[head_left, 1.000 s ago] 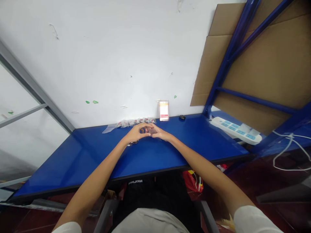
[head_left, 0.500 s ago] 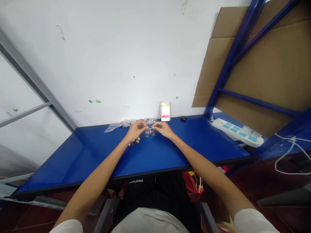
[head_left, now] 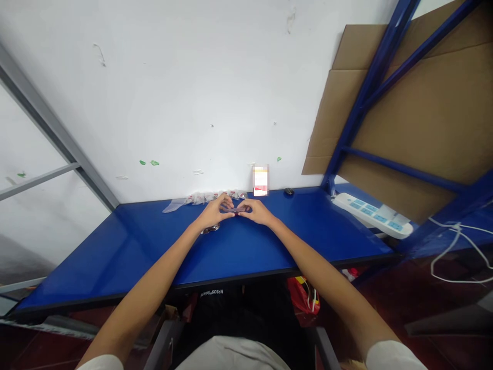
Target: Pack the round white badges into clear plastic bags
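Observation:
Between my two hands is a small clear plastic bag [head_left: 235,209] with something red and shiny inside, now seen nearly edge-on. My left hand [head_left: 216,211] pinches its left side between thumb and fingers. On the opposite side, my right hand [head_left: 256,211] grips it the same way. Some round shiny discs [head_left: 211,228] lie on the blue table beside my left wrist, partly covered by it. Behind the hands, several small clear packets [head_left: 200,198] with red marks stand in a row along the wall.
A lit phone [head_left: 260,181] leans on the wall at the blue table's [head_left: 239,252] back edge, and a small black object [head_left: 288,191] sits to its right. At the right are a white power strip [head_left: 373,215], a blue metal frame [head_left: 360,103] and cardboard [head_left: 427,113].
The small bag hung upright with its face showing; it is now tipped almost flat. My fingers have shifted from its top edge to its two sides. The camera view has shifted slightly.

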`<state>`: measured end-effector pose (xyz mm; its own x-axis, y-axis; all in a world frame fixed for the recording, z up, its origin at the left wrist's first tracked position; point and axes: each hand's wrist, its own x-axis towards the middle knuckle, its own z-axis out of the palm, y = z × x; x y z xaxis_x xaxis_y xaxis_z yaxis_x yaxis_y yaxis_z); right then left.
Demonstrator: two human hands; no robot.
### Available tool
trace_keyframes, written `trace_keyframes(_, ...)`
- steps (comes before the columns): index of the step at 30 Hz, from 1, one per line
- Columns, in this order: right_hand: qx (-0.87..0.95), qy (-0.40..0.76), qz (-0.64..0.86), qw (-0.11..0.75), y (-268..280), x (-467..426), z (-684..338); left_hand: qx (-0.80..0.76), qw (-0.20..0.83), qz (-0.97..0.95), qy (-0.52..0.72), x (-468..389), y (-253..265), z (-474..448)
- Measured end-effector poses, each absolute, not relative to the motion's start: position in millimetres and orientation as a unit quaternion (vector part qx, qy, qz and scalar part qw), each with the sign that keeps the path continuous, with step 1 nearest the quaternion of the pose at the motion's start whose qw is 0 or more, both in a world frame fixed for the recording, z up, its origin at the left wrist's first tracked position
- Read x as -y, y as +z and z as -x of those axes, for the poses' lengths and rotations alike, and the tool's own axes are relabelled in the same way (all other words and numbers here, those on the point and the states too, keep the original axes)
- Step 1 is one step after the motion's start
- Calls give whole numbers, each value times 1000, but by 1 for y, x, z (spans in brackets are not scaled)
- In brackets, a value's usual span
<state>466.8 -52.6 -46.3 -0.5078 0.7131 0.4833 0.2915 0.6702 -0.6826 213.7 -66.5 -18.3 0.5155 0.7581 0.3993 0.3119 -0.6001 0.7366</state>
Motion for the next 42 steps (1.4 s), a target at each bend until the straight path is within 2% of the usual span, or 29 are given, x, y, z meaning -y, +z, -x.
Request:
trace_keyframes(5, 842, 235, 291, 390, -46, 50, -470, -319, 255, -855, 319, 64, -18, -212)
trace_keyframes(17, 860, 171, 298, 378, -40, 51, -474, -329, 158, -877, 313, 64, -20, -215)
trace_keyframes(26, 839, 203, 340, 374, -44, 46, -477, -382, 182, -868, 260, 63, -24, -217)
trace_keyframes(33, 830, 246, 359, 349, -47, 41, -480, -388, 181, -856, 290, 66, -20, -218)
trace_keyframes(42, 816, 262, 365, 364, -43, 43, -480, -381, 183, -856, 297, 65, -22, -218)
